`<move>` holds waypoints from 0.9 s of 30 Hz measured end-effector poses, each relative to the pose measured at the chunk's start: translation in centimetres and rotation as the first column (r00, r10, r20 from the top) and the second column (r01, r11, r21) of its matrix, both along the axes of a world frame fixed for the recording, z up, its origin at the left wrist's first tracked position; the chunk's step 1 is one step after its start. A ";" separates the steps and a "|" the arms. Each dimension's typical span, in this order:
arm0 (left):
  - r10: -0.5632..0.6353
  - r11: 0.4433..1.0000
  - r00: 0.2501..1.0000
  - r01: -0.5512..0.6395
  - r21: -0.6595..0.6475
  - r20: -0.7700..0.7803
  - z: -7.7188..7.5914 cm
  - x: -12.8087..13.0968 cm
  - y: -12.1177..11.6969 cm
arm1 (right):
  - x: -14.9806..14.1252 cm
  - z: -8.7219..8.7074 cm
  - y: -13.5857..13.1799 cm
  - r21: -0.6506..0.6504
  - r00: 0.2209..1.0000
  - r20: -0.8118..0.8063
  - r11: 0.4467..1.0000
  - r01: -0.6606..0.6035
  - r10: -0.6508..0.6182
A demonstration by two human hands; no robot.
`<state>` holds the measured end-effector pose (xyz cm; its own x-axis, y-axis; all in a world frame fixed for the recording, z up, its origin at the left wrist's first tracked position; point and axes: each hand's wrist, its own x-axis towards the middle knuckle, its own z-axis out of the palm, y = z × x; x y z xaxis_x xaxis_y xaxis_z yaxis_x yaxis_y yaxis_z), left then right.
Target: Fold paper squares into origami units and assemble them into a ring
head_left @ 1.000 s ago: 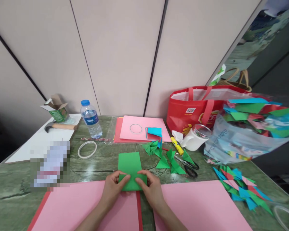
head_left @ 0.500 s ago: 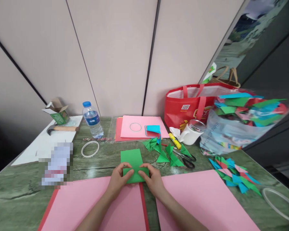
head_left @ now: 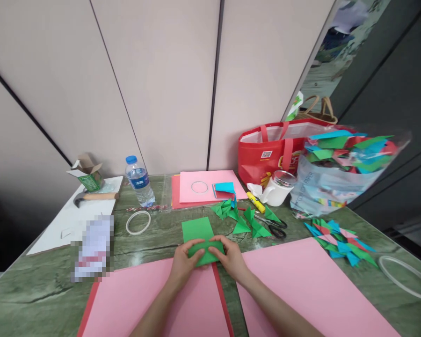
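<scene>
View shifted; left hand (head_left: 183, 263) and right hand (head_left: 233, 258) clamp green paper (head_left: 198, 229) over marbled table (head_left: 49, 281) by pale wall (head_left: 161, 84)

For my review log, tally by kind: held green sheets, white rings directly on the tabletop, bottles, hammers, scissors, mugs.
Held green sheet: 1
White rings: 2
Bottle: 1
Hammer: 1
Scissors: 1 pair
Mug: 1
Total: 7

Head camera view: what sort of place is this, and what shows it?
Probably an indoor paper-craft workspace: a partly folded green sheet, scissors and a plastic bag of coloured paper pieces suggest it.
</scene>
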<state>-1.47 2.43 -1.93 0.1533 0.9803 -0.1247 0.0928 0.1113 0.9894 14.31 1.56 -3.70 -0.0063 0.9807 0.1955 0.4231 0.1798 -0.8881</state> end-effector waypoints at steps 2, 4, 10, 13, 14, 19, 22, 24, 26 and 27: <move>0.020 0.999 1.000 -0.019 0.046 -0.011 0.0 -0.1 0.1 | 0.0 -0.2 0.0 -0.027 0.999 -0.026 0.999 0.022 -0.022; 0.012 1.000 1.000 -0.012 0.025 0.001 -0.1 -0.1 0.0 | 0.0 -0.3 0.0 -0.051 0.998 -0.046 0.998 0.041 -0.043; -0.020 0.998 0.998 0.024 -0.064 0.054 0.4 0.2 -0.2 | -0.2 0.0 0.1 -0.066 0.997 -0.060 0.997 0.047 -0.051; -0.015 0.999 1.000 0.015 -0.047 0.006 0.5 0.1 -0.1 | -0.1 0.1 0.1 -0.048 0.995 -0.076 0.997 0.064 -0.068; -0.017 0.999 1.000 0.016 -0.041 -0.009 0.5 0.1 -0.1 | -0.1 0.1 0.1 -0.044 0.994 -0.083 0.997 0.065 -0.069; -0.021 1.000 0.999 0.020 -0.020 -0.033 -0.1 0.0 0.3 | 0.1 0.0 0.5 -0.032 0.992 -0.100 0.997 0.068 -0.071; -0.034 0.998 0.999 0.035 -0.052 0.007 0.0 0.3 0.3 | 0.3 0.1 0.6 -0.056 0.986 -0.163 0.998 0.037 -0.046; -0.034 0.997 0.999 0.035 -0.069 0.015 0.3 0.4 0.3 | 0.3 0.1 0.7 -0.090 0.976 -0.215 0.996 0.015 -0.034; -0.017 0.998 1.000 0.017 -0.066 -0.007 0.7 0.6 0.3 | 0.4 -0.1 0.7 -0.130 0.965 -0.262 0.991 -0.007 -0.027; -0.019 0.998 1.000 0.018 -0.060 -0.022 0.9 0.6 0.3 | 0.4 -0.2 0.7 -0.150 0.959 -0.281 0.989 -0.020 -0.024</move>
<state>-0.85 2.77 -1.04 0.1677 0.9680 -0.1865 0.1177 0.1682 0.9787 14.70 2.28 -3.92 0.0297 0.9988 0.0401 0.1524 0.0351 -0.9877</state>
